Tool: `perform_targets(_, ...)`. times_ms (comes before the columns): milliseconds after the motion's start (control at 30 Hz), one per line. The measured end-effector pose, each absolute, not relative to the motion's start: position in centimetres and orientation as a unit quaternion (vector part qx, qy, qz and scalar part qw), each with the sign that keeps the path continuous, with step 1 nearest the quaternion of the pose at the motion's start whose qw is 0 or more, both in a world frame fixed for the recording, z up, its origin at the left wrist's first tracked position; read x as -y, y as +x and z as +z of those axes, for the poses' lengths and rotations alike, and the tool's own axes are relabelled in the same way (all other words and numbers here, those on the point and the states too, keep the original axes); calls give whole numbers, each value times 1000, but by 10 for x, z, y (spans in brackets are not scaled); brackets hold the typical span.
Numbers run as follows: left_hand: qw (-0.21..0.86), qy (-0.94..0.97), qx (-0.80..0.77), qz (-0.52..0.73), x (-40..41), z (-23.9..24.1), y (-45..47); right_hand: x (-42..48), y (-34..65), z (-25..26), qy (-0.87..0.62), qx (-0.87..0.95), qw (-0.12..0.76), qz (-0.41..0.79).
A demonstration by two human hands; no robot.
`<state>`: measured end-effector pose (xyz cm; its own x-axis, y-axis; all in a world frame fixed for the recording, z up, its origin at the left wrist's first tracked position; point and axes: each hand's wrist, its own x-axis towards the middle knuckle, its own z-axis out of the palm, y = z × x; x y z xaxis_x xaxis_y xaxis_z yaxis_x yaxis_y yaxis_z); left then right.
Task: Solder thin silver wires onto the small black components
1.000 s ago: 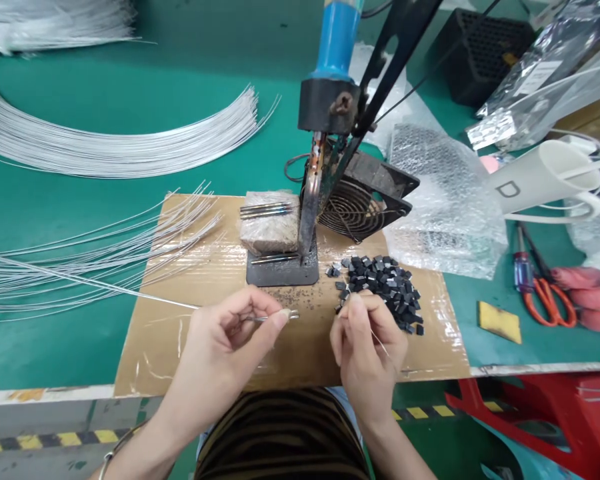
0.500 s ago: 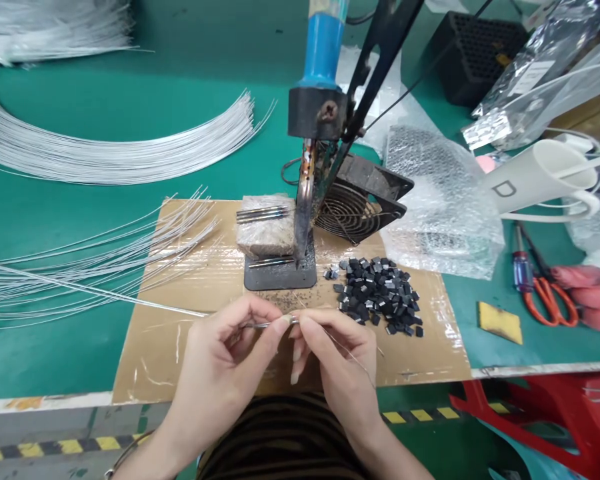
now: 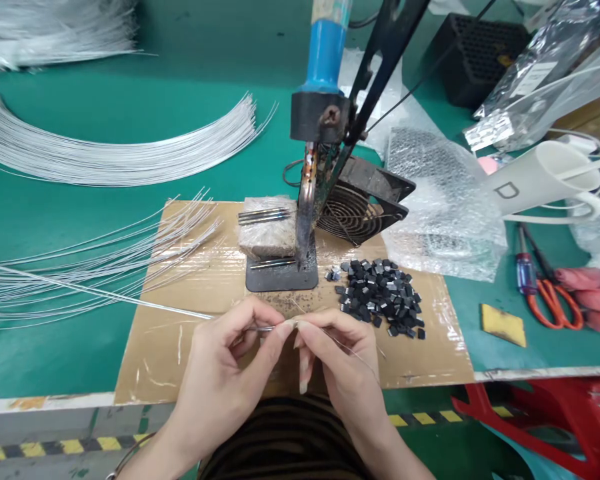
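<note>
My left hand (image 3: 230,373) is closed, pinching white wires (image 3: 170,307) between thumb and forefinger; they trail off to the left. Close against it, my right hand (image 3: 347,373) is also closed, its thumb and forefinger at the wire ends. A thin silvery wire, like solder (image 3: 353,351), passes through the right hand. What lies between the touching fingertips is mostly covered. Just beyond my hands, a mounted soldering iron (image 3: 307,193) points down at a dark plate (image 3: 283,280). Beside its tip is a plastic-wrapped block (image 3: 267,237) with dark metal rods on top.
A pile of small black pieces (image 3: 380,297) lies on the cardboard (image 3: 430,363), right of my hands. Behind it stand a small fan (image 3: 353,213) and bubble wrap (image 3: 445,207). Loose wires (image 3: 80,267) and a wire bundle (image 3: 130,160) spread leftward. Scissors (image 3: 555,307) lie far right.
My fingertips have closed together over the wire ends, hiding the short metal bit that showed between them. The right hand's lower fingers have shifted slightly. The view has moved a little.
</note>
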<state>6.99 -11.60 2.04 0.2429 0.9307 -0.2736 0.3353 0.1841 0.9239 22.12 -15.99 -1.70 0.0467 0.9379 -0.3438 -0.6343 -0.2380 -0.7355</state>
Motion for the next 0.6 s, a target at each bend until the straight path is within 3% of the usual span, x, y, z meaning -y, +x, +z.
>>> perform_targets(600,535,595,-533,276,117,15,64,153,225,-13,-379,131,579,709)
